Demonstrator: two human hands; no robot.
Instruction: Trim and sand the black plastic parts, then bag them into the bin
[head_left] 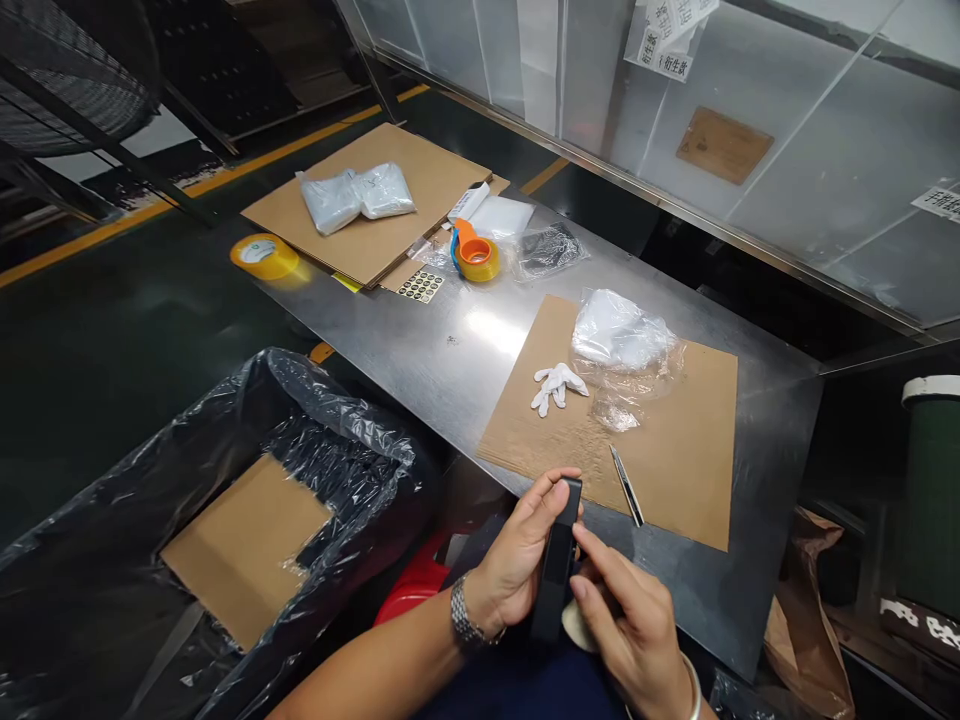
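A long black rectangular bar (556, 570) is gripped in my left hand (517, 555), upright and slightly tilted, close to my body. The thumb lies along its upper part, with fingers behind. My right hand (634, 620) is at the bar's right side, its index fingertip touching or very near the edge. Below the right thumb shows a pale rounded piece (579, 628), partly hidden and seemingly held by that hand; its kind is unclear. Just beyond the hands, a utility knife (626, 487) and a white glove (558, 386) rest on a cardboard sheet (690, 440).
Clear plastic bags (622, 335) lie on the cardboard. Farther along the metal table (420, 345) are an orange tape dispenser (475, 252), a yellow tape roll (264, 257), a sticker sheet (421, 286) and stacked cardboard (281, 205). A black-lined bin (367, 425) stands left.
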